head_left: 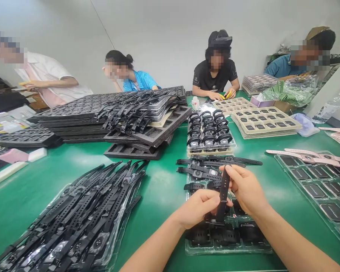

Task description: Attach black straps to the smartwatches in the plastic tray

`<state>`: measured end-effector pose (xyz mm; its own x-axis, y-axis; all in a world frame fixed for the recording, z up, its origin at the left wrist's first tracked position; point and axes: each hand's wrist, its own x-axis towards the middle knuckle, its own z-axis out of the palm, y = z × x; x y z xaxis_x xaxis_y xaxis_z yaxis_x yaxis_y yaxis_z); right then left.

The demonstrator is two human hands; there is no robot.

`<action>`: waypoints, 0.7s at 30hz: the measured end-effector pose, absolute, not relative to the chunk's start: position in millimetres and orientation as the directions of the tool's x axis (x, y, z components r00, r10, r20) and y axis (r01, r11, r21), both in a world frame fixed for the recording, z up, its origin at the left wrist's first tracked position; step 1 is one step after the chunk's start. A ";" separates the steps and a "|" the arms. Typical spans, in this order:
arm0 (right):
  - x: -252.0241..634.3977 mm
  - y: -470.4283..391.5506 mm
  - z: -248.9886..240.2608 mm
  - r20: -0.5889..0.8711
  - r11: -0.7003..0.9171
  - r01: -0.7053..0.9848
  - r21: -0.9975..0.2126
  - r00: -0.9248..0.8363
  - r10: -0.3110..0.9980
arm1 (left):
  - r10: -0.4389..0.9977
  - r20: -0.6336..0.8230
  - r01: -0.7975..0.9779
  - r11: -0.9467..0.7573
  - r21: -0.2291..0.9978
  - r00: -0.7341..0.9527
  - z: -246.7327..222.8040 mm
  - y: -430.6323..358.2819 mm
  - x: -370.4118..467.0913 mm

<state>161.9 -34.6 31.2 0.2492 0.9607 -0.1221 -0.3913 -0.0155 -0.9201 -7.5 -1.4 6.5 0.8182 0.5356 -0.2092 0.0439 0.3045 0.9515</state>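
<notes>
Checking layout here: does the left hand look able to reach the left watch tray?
Probably yes, though the left hand holds a black strap: only green tabletop separates it from that tray.

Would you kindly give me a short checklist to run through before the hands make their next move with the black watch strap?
1. Left hand grip: ok, it pinches the lower part of the black watch strap.
2. Right hand grip: ok, it holds the strap near its upper end.
3. Watch case joined to the held strap: cannot tell, the hands hide too much.
4. Clear plastic tray below the hands: ok, it sits on the green table.
5. Straps within that tray: not ok, an overhanging strap pokes past its far right side.
6. Clearance from the person in the black T-shirt: ok, their hands are across the table.
</notes>
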 end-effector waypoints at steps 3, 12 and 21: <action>161.1 -34.2 33.9 -0.122 -0.008 -0.399 -0.917 0.262 0.957 | 0.506 -0.206 0.055 0.297 0.953 0.838 7.1 -1.0 -7.9; 163.3 -33.4 36.6 -0.113 0.019 -0.431 -0.902 0.278 0.954 | 0.518 -0.175 0.042 0.258 0.965 0.837 7.8 -2.0 -6.1; 165.6 -35.1 27.2 0.003 0.057 -0.233 -0.971 0.224 0.974 | 0.628 -0.030 0.107 -0.084 0.991 0.777 19.2 -1.8 -8.1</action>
<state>165.6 -35.1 27.2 0.2244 0.9745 0.0030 -0.2332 0.0567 -0.9708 -8.1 -1.8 19.2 0.7773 0.6283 -0.0305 0.1067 -0.0839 0.9907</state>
